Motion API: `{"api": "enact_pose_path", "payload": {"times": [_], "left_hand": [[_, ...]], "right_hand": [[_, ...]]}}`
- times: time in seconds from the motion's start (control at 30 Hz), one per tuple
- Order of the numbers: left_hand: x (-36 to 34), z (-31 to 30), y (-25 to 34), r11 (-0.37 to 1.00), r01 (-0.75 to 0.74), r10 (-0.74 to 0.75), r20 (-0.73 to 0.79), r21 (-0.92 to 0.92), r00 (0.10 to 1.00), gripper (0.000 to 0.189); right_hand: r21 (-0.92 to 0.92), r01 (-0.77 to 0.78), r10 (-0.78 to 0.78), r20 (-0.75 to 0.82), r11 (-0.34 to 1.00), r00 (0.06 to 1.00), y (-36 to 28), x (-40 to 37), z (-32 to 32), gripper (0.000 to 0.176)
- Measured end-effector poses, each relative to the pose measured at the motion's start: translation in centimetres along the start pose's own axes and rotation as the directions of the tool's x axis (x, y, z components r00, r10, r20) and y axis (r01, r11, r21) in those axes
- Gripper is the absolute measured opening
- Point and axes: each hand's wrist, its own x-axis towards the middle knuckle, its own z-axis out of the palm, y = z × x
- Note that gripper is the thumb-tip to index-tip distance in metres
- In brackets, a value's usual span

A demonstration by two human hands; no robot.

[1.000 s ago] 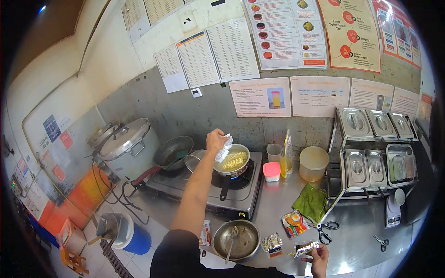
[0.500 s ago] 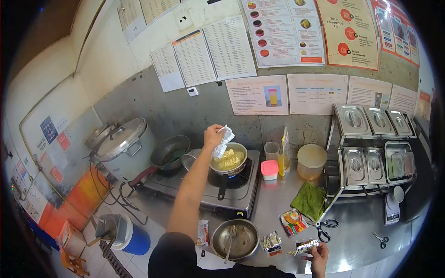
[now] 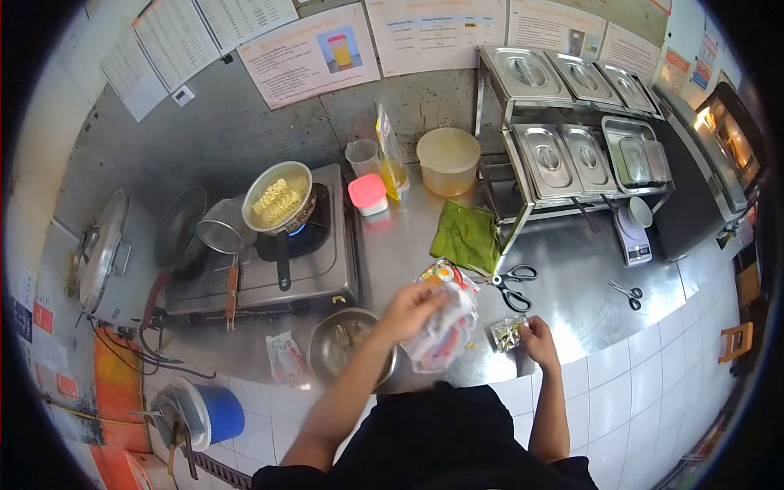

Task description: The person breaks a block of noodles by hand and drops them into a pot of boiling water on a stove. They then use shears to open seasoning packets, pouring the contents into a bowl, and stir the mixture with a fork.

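My left hand (image 3: 414,310) is closed on a crumpled noodle wrapper (image 3: 447,335), blurred by motion, above the front of the counter. It partly covers a colourful packet (image 3: 447,273) lying behind it. To the right, my right hand (image 3: 539,341) pinches a small foil sachet (image 3: 508,334) low over the counter edge. A block of dry noodles (image 3: 280,201) sits in a pan (image 3: 284,233) on the stove, with a blue flame beneath. A metal bowl (image 3: 321,347) holding a utensil is partly behind my left forearm.
Black-handled scissors (image 3: 515,287) lie by a green cloth (image 3: 465,235); smaller scissors (image 3: 628,294) lie right, near a scale (image 3: 634,241). A strainer (image 3: 220,235) rests on the stove (image 3: 331,273). Lidded steel containers (image 3: 545,159) stand on a rack. Another wrapper (image 3: 286,359) lies left of the bowl.
My left hand has come back from above the pan to the counter front, carrying the wrapper. My right hand still holds the sachet. The view has turned down and right.
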Motion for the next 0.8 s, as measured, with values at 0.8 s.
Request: {"api": "enact_pose_path", "payload": {"times": [0.8], "left_hand": [[2.5, 0.7, -12.2, 0.765, -0.031, 0.264, -0.269, 0.643, 0.926, 0.03]], "right_hand": [[-0.168, 0.568, -0.528, 0.229, 0.806, 0.817, -17.8, -0.8, 8.8, 0.017]]}}
